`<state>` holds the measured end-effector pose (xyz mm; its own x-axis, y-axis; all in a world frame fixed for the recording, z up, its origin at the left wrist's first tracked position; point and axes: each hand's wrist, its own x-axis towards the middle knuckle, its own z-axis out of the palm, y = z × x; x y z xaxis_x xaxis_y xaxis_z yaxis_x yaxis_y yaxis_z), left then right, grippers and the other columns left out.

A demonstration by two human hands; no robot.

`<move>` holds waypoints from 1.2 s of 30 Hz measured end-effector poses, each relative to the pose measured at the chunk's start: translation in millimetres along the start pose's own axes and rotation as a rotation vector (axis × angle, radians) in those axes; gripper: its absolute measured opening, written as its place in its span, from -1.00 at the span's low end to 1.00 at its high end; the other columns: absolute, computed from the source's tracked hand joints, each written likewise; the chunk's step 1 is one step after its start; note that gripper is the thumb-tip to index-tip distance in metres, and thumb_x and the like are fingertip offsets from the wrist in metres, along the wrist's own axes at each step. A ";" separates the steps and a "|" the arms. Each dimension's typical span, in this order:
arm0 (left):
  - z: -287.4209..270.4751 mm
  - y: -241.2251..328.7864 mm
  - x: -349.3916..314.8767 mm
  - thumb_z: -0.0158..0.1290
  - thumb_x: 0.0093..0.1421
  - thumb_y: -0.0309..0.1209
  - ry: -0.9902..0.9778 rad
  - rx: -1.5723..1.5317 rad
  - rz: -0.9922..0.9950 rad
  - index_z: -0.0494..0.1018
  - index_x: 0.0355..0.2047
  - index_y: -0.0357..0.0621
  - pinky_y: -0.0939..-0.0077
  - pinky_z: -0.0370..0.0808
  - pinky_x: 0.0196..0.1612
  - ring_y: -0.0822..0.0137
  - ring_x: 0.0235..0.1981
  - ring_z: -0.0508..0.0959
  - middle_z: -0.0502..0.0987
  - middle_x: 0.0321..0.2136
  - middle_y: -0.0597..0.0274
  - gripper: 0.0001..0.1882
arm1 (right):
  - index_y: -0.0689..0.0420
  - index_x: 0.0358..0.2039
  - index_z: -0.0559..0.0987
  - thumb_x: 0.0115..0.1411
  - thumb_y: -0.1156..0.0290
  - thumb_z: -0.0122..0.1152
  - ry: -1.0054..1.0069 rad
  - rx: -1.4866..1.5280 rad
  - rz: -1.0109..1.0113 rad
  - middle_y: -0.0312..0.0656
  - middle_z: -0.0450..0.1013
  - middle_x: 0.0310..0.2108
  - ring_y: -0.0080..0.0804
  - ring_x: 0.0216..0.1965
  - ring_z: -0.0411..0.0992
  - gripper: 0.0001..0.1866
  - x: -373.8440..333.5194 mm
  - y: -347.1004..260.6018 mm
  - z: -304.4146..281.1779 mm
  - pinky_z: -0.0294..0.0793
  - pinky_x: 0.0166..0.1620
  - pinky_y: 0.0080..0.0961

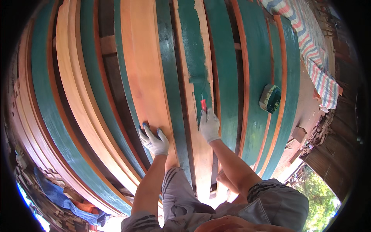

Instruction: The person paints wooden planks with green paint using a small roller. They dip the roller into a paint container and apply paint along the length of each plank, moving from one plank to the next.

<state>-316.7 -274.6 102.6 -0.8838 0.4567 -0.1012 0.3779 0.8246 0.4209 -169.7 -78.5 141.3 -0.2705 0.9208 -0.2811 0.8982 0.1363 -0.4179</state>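
Observation:
My right hand [210,125], in a white glove, is closed round the red handle of a small paint roller [203,104]. Its green-coated head lies on a long wooden board [203,166]. Wet green paint covers the board's far part with ragged edges, while the near part is bare wood. To the left, my left hand [154,142], gloved in white with dark-stained fingertips, lies with fingers spread on a bare wooden plank [145,77]. It holds nothing. A cut-down pale container [269,99] with green paint inside stands on the green boards at the right.
Several green-painted boards [222,65] and bare planks [73,69] run lengthwise, with dark gaps between some. A striped plastic sheet [309,42] hangs at the far right. Wood scraps [299,133] lie beyond the right boards. Blue cloth [58,197] is at the lower left.

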 end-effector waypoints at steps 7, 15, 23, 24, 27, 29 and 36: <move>-6.2 4.1 1.6 0.18 0.31 -0.30 -0.088 0.005 -0.044 0.14 0.54 -0.14 -0.27 0.21 0.42 -0.46 0.40 0.24 0.11 0.44 -0.52 -0.17 | 0.22 -0.13 0.57 0.50 0.19 0.03 0.230 0.101 -0.313 0.26 0.61 -0.27 0.32 -0.16 0.56 -0.67 252.4 -93.3 -5.6 0.49 -0.06 0.21; -3.4 -1.0 0.1 0.16 0.31 -0.30 -0.076 0.001 -0.002 0.13 0.54 -0.18 -0.25 0.22 0.41 -0.45 0.40 0.24 0.11 0.44 -0.52 -0.17 | 0.20 -0.06 0.67 0.47 0.07 -0.09 0.210 0.139 -0.140 0.23 0.63 -0.04 0.23 0.03 0.58 -0.51 395.6 -195.7 -6.1 0.54 0.13 0.08; -7.9 0.1 -2.7 0.17 0.29 -0.31 -0.051 0.010 0.009 0.17 0.52 -0.19 -0.26 0.23 0.40 -0.45 0.39 0.26 0.14 0.43 -0.52 -0.18 | 0.20 -0.10 0.70 0.43 0.13 -0.10 0.094 -0.095 -0.194 0.18 0.65 -0.05 0.22 0.04 0.60 -0.53 372.5 -190.4 -9.3 0.55 0.14 0.07; -9.8 0.1 -0.8 0.17 0.29 -0.32 -0.051 0.010 0.016 0.17 0.52 -0.19 -0.26 0.23 0.39 -0.44 0.38 0.26 0.14 0.43 -0.52 -0.18 | 0.20 -0.14 0.71 0.44 0.12 -0.10 0.143 -0.130 -0.226 0.19 0.66 -0.07 0.23 0.02 0.61 -0.52 366.4 -187.8 -9.6 0.57 0.12 0.07; -7.3 2.5 0.6 0.18 0.27 -0.33 -0.029 -0.013 0.031 0.18 0.51 -0.20 -0.26 0.24 0.38 -0.45 0.37 0.27 0.15 0.42 -0.52 -0.18 | 0.23 -0.14 0.70 0.45 0.12 -0.10 0.168 -0.055 -0.172 0.19 0.66 -0.09 0.23 0.00 0.62 -0.52 371.1 -190.1 -20.4 0.58 0.10 0.07; -6.4 3.3 0.2 0.18 0.27 -0.33 -0.037 -0.021 0.030 0.19 0.51 -0.20 -0.26 0.24 0.38 -0.46 0.37 0.27 0.16 0.42 -0.51 -0.18 | 0.22 -0.15 0.72 0.44 0.12 -0.09 0.200 -0.062 -0.212 0.19 0.66 -0.09 0.22 -0.01 0.63 -0.51 392.0 -193.5 -22.5 0.59 0.10 0.06; -6.0 -1.3 -1.1 0.17 0.27 -0.31 -0.025 -0.006 0.010 0.20 0.50 -0.22 -0.27 0.22 0.39 -0.46 0.37 0.26 0.17 0.42 -0.50 -0.19 | 0.22 -0.09 0.74 0.41 0.08 -0.06 0.089 -0.084 -0.158 0.23 0.65 -0.05 0.20 0.05 0.61 -0.48 382.0 -197.6 -17.6 0.57 0.16 0.04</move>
<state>-317.9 -278.2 107.6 -0.8728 0.4733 -0.1193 0.3851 0.8178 0.4278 -444.4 252.8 131.7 -0.3818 0.9138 -0.1388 0.8738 0.3079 -0.3764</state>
